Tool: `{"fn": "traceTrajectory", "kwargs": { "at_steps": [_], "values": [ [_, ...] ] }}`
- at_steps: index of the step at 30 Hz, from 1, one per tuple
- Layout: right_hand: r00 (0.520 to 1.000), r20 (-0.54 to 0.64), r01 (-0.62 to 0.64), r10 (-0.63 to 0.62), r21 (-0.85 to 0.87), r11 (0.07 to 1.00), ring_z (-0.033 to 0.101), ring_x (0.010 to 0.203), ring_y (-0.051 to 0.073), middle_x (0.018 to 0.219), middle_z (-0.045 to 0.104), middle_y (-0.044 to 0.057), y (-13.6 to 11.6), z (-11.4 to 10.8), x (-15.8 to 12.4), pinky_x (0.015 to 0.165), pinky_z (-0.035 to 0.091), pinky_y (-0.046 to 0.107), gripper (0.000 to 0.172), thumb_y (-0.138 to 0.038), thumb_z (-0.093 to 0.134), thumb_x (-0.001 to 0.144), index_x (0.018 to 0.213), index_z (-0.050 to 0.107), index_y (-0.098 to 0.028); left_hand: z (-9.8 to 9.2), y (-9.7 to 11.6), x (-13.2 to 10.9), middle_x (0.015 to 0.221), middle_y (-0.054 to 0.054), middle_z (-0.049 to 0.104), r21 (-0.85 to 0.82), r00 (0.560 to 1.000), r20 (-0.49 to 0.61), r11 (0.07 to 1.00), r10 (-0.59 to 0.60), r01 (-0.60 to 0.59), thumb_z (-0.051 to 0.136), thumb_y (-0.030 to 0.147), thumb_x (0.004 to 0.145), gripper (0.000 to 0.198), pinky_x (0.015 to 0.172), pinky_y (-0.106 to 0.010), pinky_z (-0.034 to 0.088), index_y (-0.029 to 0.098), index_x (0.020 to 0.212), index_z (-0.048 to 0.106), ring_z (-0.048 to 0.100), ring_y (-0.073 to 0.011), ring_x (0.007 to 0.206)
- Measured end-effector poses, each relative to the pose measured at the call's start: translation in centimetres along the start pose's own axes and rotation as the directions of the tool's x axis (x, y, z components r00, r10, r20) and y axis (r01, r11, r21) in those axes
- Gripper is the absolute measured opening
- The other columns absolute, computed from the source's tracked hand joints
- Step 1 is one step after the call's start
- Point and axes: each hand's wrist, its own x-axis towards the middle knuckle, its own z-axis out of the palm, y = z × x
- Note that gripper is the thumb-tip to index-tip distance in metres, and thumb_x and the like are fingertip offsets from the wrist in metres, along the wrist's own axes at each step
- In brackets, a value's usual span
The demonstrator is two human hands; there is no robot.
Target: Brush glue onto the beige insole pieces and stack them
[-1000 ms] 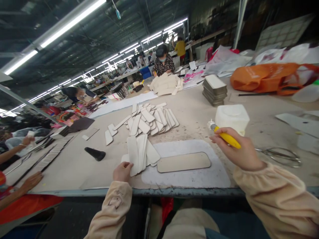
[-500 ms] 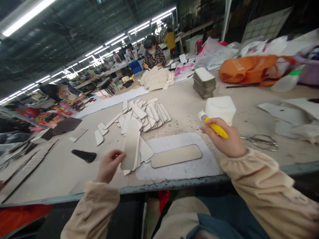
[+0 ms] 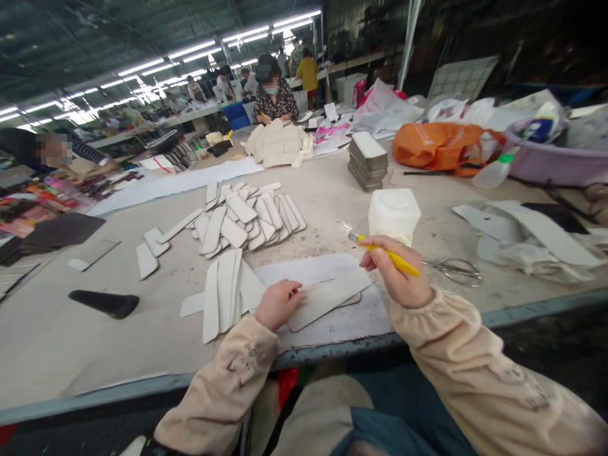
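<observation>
A yellow-handled brush (image 3: 392,255) sits in the closed fingers of my right hand (image 3: 403,272). White paste covers its bristles, which point left beside a square white plastic container (image 3: 394,212). My left hand (image 3: 280,303) grips the left part of a flat, pale, round-cornered piece (image 3: 327,296), its thumb and fingers pinched at the edge. That piece lies slantwise over another one, whose edge shows at the lower right, on a white sheet (image 3: 304,263). Left of my left hand, a fanned stack of similar pieces (image 3: 223,294) rests on the table.
Beyond lies a loose heap of pale pieces (image 3: 251,215). A dark tapered object (image 3: 104,304) is at left, scissors (image 3: 456,272) at right. Farther back are a block of stacked pieces (image 3: 368,161), an orange bag (image 3: 441,147) and a purple basin (image 3: 560,161). Co-workers sit across the table.
My left hand has moved right from the fanned stack, bringing a pale piece over the one on the white sheet. The brush stays in my right hand. The view has turned right.
</observation>
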Motion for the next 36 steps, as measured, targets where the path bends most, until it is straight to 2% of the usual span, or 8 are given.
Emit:
{"fn": "traceTrajectory", "kwargs": {
  "at_steps": [5,8,12,15,19,24,32,36],
  "values": [
    [0.994,-0.018,-0.108,0.109,0.076,0.991,0.05,0.056,0.012,0.06,0.051,-0.001,0.0,1.2,-0.1,0.055,0.042,0.027,0.038,-0.048,0.042,0.095,0.102,0.068,-0.021,0.0,-2.0,-5.0,0.1,-0.01,0.066,0.206,0.92,-0.299,0.959,0.252,-0.196,0.056,0.024,0.087,0.019,0.089,-0.039,0.049,0.019,0.102,0.067,0.059,-0.0222,0.096],
    [0.955,0.062,-0.298,0.291,0.155,0.942,0.045,0.052,0.011,0.054,0.043,-0.003,-0.7,2.0,-0.1,0.05,0.036,0.025,0.039,-0.051,0.043,0.093,0.091,0.067,-0.02,0.4,-3.0,-7.9,0.094,-0.008,0.065,0.194,0.894,-0.171,0.904,0.413,-0.381,0.057,0.018,0.087,0.02,0.082,-0.036,0.051,0.02,0.105,0.066,0.058,-0.0189,0.089],
    [0.829,0.253,-0.539,0.498,0.13,0.832,0.037,0.045,0.01,0.047,0.04,-0.006,-2.1,4.5,-0.8,0.045,0.03,0.025,0.035,-0.05,0.046,0.09,0.084,0.062,-0.019,1.7,-3.8,-9.0,0.093,-0.008,0.066,0.164,0.887,-0.137,0.893,0.441,-0.419,0.056,0.018,0.088,0.02,0.08,-0.035,0.051,0.02,0.105,0.067,0.058,-0.0179,0.087],
    [0.748,0.384,-0.603,0.542,0.052,0.796,0.04,0.044,0.01,0.045,0.043,-0.007,-2.7,7.0,-2.0,0.046,0.03,0.024,0.029,-0.047,0.046,0.089,0.081,0.056,-0.02,2.1,-4.0,-8.7,0.091,-0.007,0.066,0.173,0.896,-0.139,0.901,0.422,-0.398,0.056,0.019,0.089,0.018,0.08,-0.035,0.05,0.021,0.101,0.068,0.057,-0.0175,0.087],
    [0.717,0.454,-0.57,0.528,-0.053,0.82,0.046,0.048,0.011,0.046,0.048,-0.007,-2.7,9.7,-3.4,0.056,0.038,0.025,0.027,-0.044,0.045,0.09,0.078,0.053,-0.021,2.1,-4.2,-8.5,0.089,-0.007,0.064,0.17,0.903,-0.118,0.904,0.413,-0.391,0.054,0.02,0.09,0.017,0.078,-0.034,0.048,0.02,0.098,0.069,0.054,-0.0171,0.084],
    [0.738,0.39,-0.513,0.551,-0.208,0.833,0.051,0.052,0.013,0.048,0.051,-0.007,-1.6,9.4,-3.8,0.061,0.04,0.027,0.028,-0.044,0.046,0.089,0.074,0.054,-0.022,2.1,-4.4,-8.5,0.091,-0.007,0.063,0.166,0.903,-0.134,0.908,0.407,-0.385,0.055,0.019,0.089,0.016,0.077,-0.034,0.047,0.02,0.097,0.069,0.053,-0.0172,0.084],
    [0.791,0.131,-0.501,0.597,-0.42,0.757,0.052,0.048,0.013,0.045,0.053,-0.006,-0.3,3.3,-2.5,0.059,0.04,0.027,0.031,-0.043,0.047,0.088,0.066,0.054,-0.022,2.4,-4.8,-8.5,0.093,-0.007,0.063,0.188,0.896,-0.131,0.898,0.424,-0.398,0.055,0.018,0.089,0.016,0.078,-0.033,0.047,0.02,0.098,0.068,0.052,-0.0178,0.086],
    [0.888,-0.013,-0.384,0.46,-0.571,0.725,0.056,0.051,0.016,0.05,0.058,-0.003,-0.5,1.1,-3.1,0.055,0.039,0.027,0.03,-0.044,0.046,0.09,0.073,0.058,-0.023,2.5,-5.1,-8.5,0.095,-0.007,0.062,0.203,0.884,-0.142,0.887,0.445,-0.414,0.054,0.018,0.089,0.017,0.079,-0.032,0.047,0.02,0.1,0.067,0.053,-0.0178,0.088]
  ]
}}
